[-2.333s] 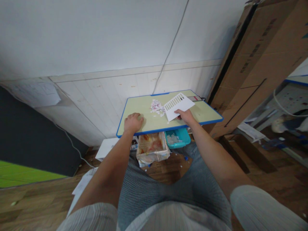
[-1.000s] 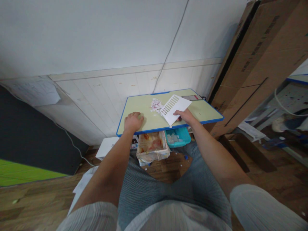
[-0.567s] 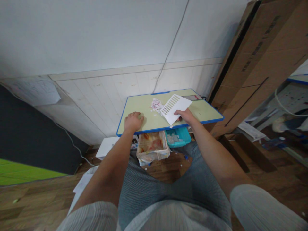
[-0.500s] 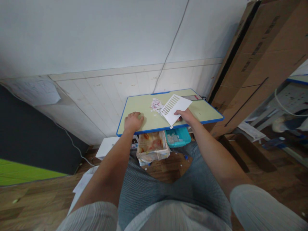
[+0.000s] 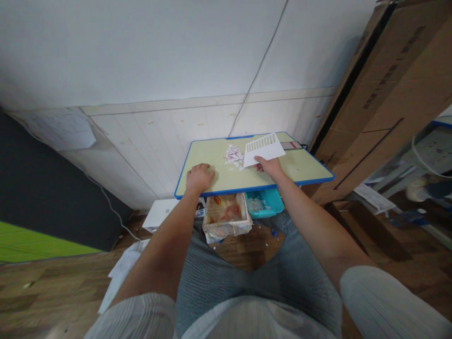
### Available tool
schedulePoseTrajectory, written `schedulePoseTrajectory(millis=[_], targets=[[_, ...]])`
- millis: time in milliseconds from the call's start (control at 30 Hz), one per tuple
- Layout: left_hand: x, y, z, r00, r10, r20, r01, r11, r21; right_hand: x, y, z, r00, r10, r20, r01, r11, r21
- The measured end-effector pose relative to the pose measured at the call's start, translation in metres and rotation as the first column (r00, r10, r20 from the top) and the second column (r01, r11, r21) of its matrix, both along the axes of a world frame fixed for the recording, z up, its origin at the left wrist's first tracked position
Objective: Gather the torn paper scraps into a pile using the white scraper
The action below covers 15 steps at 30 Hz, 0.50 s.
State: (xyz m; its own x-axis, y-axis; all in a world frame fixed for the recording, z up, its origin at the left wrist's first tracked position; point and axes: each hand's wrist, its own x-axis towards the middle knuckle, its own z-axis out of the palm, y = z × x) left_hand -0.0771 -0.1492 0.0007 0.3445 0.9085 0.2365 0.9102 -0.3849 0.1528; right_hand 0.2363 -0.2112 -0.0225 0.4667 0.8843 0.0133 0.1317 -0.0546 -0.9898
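Note:
A white card [image 5: 264, 150] with a row of narrow slots along its far edge is held in my right hand [image 5: 267, 166], thumb on top and fingers beneath. The card is over the pale green, blue-edged table [image 5: 289, 170]. A reddish bit shows by the fingers under the card; I cannot make out what it is. Just left of the card lies a pile of small white and pink paper pieces [image 5: 233, 154]. My left hand [image 5: 199, 178] rests palm down near the table's front left edge, holding nothing, thumb apart from the fingers.
Below the front edge are a lined bin [image 5: 226, 229] and a teal tub [image 5: 268, 212] with white scraps inside. A flat dark-edged device [image 5: 293, 145] lies at the table's back right. Tall cardboard boxes [image 5: 384, 103] stand at the right, a white box [image 5: 158, 214] at the left.
My right hand has turned the card, so its slotted edge now faces the wall instead of the pile. The small white piece at its near corner no longer shows there. My left hand stays put.

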Motion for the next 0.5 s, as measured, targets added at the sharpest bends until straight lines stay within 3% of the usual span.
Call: schedulePoseTrajectory(millis=[500], targets=[[0.0008,-0.0003,0.0001,1.0,0.007,0.009,-0.007,1.0,-0.013,-0.0057,-0.0063,0.001,0.995,0.059,0.078,-0.055,0.997,-0.048]])
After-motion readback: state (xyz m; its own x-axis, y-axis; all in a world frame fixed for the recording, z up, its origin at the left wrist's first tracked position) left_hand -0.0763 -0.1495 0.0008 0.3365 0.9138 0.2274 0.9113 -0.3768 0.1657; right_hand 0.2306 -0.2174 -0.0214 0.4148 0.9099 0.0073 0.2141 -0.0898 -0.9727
